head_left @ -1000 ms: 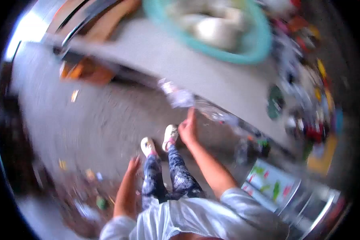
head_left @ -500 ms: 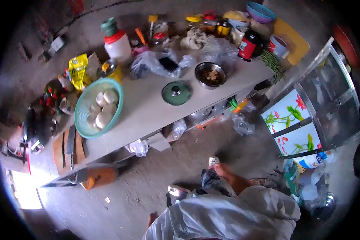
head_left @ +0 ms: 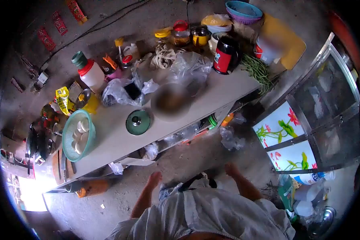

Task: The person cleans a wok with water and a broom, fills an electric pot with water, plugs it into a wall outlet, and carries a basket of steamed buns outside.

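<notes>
My left hand (head_left: 154, 178) hangs over the floor in front of the counter, at the lower middle of the head view. My right hand (head_left: 231, 169) hangs farther right, also away from the counter. Both are small in view, nothing shows in either, and how their fingers are bent is unclear. On the counter (head_left: 116, 140) ahead are a green glass lid (head_left: 138, 125) with a knob and a bowl (head_left: 171, 102), now blurred. A mint-green basket (head_left: 91, 138) holds several white, rounded pieces.
A red and black kettle (head_left: 223, 58) and long green beans (head_left: 257, 72) are at the counter's right. Plastic bags (head_left: 190, 68) and jars (head_left: 181, 36) line the back. A knife (head_left: 63, 164) lies at the left end. A flower-patterned cabinet (head_left: 280, 126) stands right.
The view has shifted, so the counter things appear farther left. My right hand has come up slightly and my left forearm has come more fully into view, with both arms now apart.
</notes>
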A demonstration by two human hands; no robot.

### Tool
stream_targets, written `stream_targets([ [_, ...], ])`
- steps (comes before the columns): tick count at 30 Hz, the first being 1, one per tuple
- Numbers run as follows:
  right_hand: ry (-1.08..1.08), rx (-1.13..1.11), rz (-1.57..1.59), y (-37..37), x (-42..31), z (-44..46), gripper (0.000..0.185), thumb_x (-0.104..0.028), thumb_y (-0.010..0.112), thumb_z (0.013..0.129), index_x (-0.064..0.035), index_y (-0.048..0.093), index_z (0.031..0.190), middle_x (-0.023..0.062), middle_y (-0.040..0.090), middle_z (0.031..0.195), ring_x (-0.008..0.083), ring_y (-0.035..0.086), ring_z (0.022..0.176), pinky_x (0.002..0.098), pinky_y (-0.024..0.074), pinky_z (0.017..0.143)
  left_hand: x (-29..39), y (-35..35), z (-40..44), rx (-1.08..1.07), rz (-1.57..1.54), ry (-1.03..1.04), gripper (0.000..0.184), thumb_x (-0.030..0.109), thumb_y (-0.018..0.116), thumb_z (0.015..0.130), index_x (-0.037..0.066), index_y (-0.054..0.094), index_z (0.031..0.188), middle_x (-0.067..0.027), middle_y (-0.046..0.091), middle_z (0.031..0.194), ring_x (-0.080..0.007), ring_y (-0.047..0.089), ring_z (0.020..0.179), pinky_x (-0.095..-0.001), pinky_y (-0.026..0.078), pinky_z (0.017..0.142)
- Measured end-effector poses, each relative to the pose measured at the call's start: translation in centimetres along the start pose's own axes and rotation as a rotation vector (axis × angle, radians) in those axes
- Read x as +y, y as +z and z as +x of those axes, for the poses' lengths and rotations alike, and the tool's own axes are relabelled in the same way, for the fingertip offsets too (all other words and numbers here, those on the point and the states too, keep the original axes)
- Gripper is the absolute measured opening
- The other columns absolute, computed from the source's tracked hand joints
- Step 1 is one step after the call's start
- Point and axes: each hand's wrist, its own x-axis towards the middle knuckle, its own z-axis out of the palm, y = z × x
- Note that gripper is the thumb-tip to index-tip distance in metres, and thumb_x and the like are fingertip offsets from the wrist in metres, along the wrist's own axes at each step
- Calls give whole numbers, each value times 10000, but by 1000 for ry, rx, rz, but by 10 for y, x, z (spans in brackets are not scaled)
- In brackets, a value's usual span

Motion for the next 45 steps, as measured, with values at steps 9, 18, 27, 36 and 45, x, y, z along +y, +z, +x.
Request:
stream_targets([
  [9,-206,389,135,-149,-145,223,186,-153,609,660,-48,544,799,139,552,761,313,526,779,380,435,675,208,41,57,-7,245,494,199,134,469,818,28,508,982,-37,530,769,-123,491,698,-277,422,643],
  [18,-237,322,-240,-211,-192,331,308,-100,589,651,-76,521,950,92,474,1089,260,414,1052,384,374,826,370,73,228,-127,24,634,243,126,526,792,27,507,1014,-129,571,848,-194,564,756,-306,451,652],
  [27,-539,115,-574,-248,-177,413,102,-81,484,706,-69,546,786,114,546,875,280,535,858,437,407,750,458,93,277,162,964,875,312,167,524,749,40,481,1030,-145,502,1009,-269,483,948,-333,390,807],
  [36,163,-115,1029,-376,-112,376,124,-164,452,767,-47,483,742,38,482,648,145,467,567,261,392,508,450,169,353,196,1362,226,851,505,652,565,85,325,1230,-166,193,1324,-344,249,1185,-566,287,877],
  [45,-857,139,420,-454,-156,331,129,-106,508,749,-9,477,828,147,494,690,278,519,602,349,418,546,478,233,361,858,638,659,1058,420,692,578,-77,65,1270,-286,57,1320,-374,152,1228,-422,192,977],
])
